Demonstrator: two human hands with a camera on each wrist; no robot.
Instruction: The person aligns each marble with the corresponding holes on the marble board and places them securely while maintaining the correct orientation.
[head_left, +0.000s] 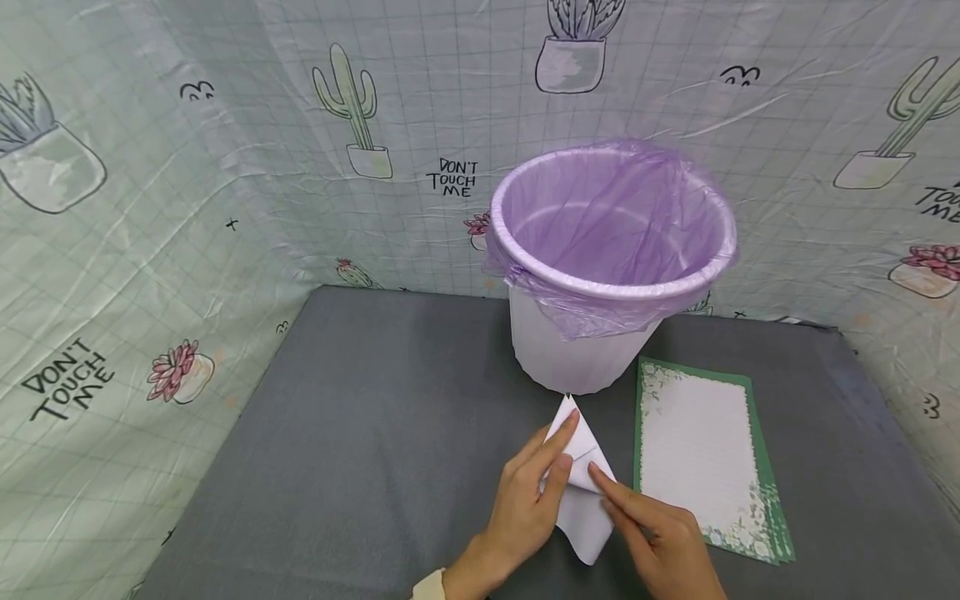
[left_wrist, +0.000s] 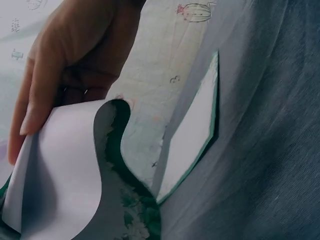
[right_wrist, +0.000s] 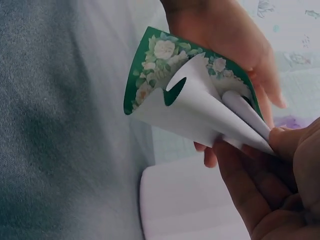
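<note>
A sheet of paper, folded to a narrow point at its far end, is held between the two hands over the table. Its white back faces up; a green edge with printed white flowers shows inside the curled, loose end in the right wrist view. My left hand grips the paper from the left, thumb and forefinger lying along its upper face. From the right, my right hand pinches the edge of the fold between thumb and fingers. Some fingers behind the paper are hidden.
A white bin lined with a purple plastic bag stands just beyond the paper. To the right lies a small stack of green-bordered floral sheets on the grey tabletop. A cactus-printed curtain encloses the back and sides.
</note>
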